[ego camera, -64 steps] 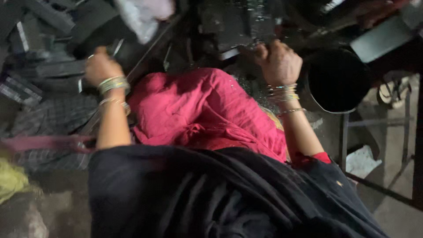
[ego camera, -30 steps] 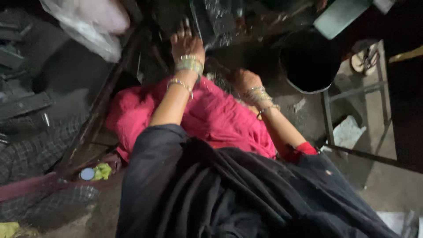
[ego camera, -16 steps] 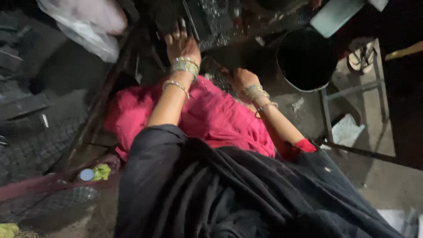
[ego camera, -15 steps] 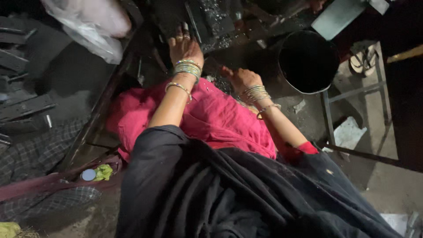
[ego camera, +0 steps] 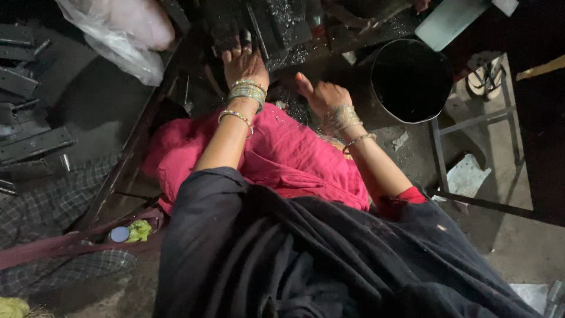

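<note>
Reaching forward, the left hand now lies flat, fingers spread, on the dark metal machine, where before it rested lower left. The right hand, grip loosely curled and empty, stays above the pink cloth beside the black bucket.

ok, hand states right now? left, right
Left hand: reaching onto the dark machine, fingers curled on a small dark part; grip cannot be told.
Right hand: loosely open, thumb up, holding nothing visible.
</note>
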`<state>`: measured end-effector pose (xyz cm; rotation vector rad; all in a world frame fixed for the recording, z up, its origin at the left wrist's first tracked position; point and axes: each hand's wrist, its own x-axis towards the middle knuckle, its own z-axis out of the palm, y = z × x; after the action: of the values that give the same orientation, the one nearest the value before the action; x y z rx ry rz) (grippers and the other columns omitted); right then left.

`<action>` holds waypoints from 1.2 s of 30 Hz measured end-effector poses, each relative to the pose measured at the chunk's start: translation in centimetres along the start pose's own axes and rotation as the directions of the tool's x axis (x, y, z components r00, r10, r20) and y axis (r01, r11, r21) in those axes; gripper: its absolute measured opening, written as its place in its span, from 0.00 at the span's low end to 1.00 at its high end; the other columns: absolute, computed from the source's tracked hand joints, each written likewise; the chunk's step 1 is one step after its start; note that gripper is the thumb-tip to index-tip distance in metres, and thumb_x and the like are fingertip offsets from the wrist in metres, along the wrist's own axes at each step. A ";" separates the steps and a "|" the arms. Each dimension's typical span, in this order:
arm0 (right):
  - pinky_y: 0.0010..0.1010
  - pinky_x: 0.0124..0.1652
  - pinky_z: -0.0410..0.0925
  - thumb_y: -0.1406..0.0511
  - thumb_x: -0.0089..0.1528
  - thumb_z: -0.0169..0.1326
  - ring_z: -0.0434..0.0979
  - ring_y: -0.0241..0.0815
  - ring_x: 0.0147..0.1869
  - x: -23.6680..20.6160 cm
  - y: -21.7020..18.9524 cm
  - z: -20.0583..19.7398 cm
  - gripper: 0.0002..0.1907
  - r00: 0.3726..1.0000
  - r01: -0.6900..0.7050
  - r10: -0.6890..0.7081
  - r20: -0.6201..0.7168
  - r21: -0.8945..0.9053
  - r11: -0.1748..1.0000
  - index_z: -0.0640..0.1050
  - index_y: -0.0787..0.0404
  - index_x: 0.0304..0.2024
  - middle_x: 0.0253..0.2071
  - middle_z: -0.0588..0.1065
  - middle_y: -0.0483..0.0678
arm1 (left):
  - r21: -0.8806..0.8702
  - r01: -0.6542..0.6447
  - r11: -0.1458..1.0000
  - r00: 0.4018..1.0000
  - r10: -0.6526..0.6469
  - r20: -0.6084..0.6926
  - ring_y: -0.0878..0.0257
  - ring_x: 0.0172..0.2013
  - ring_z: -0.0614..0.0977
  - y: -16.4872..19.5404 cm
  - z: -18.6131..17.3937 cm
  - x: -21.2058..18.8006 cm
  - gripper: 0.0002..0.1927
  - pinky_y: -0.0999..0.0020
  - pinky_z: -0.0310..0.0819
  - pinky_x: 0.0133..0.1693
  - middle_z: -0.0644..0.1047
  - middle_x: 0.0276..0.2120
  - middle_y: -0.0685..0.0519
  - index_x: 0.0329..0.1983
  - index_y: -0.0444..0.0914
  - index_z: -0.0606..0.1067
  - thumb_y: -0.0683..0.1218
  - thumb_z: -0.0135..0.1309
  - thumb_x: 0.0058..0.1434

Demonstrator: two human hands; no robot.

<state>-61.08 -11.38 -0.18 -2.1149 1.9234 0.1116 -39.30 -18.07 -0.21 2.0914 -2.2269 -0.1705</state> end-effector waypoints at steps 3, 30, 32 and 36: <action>0.50 0.32 0.73 0.48 0.74 0.32 0.81 0.62 0.35 0.6 0.4 0.2 0.29 0.971 0.177 -0.195 -0.139 -0.136 0.975 0.79 0.53 0.59 0.34 0.79 0.63 | 0.017 0.015 1.000 0.994 -0.017 0.108 0.56 0.73 0.54 -0.1 0.0 -0.1 0.24 0.50 0.47 0.66 0.55 0.76 0.53 0.67 0.46 0.70 0.50 0.40 0.68; 0.49 0.35 0.73 0.37 0.72 0.34 0.82 0.63 0.35 -0.7 0.4 1.3 0.44 0.983 -0.011 0.022 -0.181 0.063 0.998 0.79 0.64 0.25 0.28 0.78 0.63 | 0.251 -0.015 0.968 0.999 0.027 -0.042 0.49 0.74 0.56 -0.7 1.0 1.1 0.25 0.41 0.33 0.71 0.62 0.74 0.45 0.69 0.37 0.70 0.51 0.36 0.74; 0.49 0.33 0.72 0.37 0.70 0.36 0.81 0.62 0.34 -1.9 0.1 2.2 0.43 0.979 0.015 0.003 -0.205 0.087 0.996 0.79 0.63 0.23 0.27 0.78 0.62 | 0.279 0.006 0.960 0.997 0.014 -0.071 0.50 0.74 0.55 -0.6 1.2 1.4 0.27 0.39 0.29 0.69 0.61 0.73 0.45 0.69 0.37 0.68 0.51 0.36 0.72; 0.47 0.33 0.72 0.39 0.71 0.38 0.81 0.61 0.35 -3.3 0.2 3.8 0.41 0.996 -0.038 0.049 -0.070 0.146 0.989 0.80 0.63 0.24 0.26 0.77 0.61 | -0.026 0.023 0.999 0.974 -0.028 -0.224 0.49 0.69 0.58 -0.7 1.8 1.7 0.32 0.32 0.25 0.66 0.60 0.72 0.47 0.73 0.41 0.63 0.47 0.37 0.64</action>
<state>-61.18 -7.23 -3.07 -2.0094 1.9560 -0.0955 -39.00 -19.71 -2.09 2.0154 -2.0579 0.0370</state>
